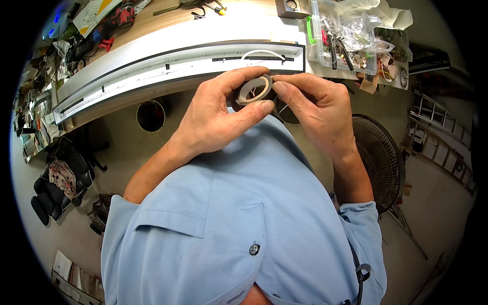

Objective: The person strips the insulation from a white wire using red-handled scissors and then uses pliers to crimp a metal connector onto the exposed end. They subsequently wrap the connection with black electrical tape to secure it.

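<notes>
A roll of tape [258, 82] with a pale cardboard core is held up in front of my chest, just off the near edge of the bench. My left hand [223, 109] grips it between the fingers and the thumb. The thumb and forefinger of my right hand [315, 104] pinch together at the roll's right edge, on what looks like the tape's end, though it is too small to be sure. Behind both hands lies a long white light fixture [137, 76] with a dark frame, and a white cable [264, 51] curves over its right end.
A clear plastic bin [317, 53] full of bags and small parts stands at the right of the bench. A red power tool [124, 14] lies at the far left. Below are a round waste bin [150, 116], a black chair [63, 175] and a floor fan [378, 160].
</notes>
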Motion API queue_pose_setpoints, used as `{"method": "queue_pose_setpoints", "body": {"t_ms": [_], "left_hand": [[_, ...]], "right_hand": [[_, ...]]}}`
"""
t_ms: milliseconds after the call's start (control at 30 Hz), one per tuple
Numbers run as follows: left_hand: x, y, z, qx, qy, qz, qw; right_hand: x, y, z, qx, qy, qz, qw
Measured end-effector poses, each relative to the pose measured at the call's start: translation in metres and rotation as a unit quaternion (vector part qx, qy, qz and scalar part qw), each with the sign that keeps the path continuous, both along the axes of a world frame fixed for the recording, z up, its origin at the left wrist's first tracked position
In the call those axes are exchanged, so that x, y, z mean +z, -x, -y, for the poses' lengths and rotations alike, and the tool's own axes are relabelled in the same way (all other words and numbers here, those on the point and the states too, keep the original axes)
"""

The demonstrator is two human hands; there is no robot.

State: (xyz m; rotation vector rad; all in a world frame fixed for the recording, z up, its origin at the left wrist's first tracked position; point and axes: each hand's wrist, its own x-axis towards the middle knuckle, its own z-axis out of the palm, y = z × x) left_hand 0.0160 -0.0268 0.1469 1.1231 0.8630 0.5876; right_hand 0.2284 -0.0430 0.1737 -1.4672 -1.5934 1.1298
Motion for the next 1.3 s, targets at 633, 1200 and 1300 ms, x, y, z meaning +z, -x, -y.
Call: {"method": "queue_pose_setpoints", "body": {"t_ms": [633, 1200, 1300], "left_hand": [[-0.002, -0.001, -0.005, 0.025, 0.016, 0.019, 0.999], [0.003, -0.008, -0.009, 0.012, -0.083, -0.092, 0.992], [0.003, -0.008, -0.010, -0.001, -0.106, -0.106, 0.989]], "right_hand": [[0.003, 0.000, -0.001, -0.003, 0.073, -0.078, 0.994], [0.014, -0.010, -0.014, 0.136, -0.169, 0.247, 0.944], [0.021, -0.011, -0.019, 0.181, -0.159, 0.274, 0.931]]}}
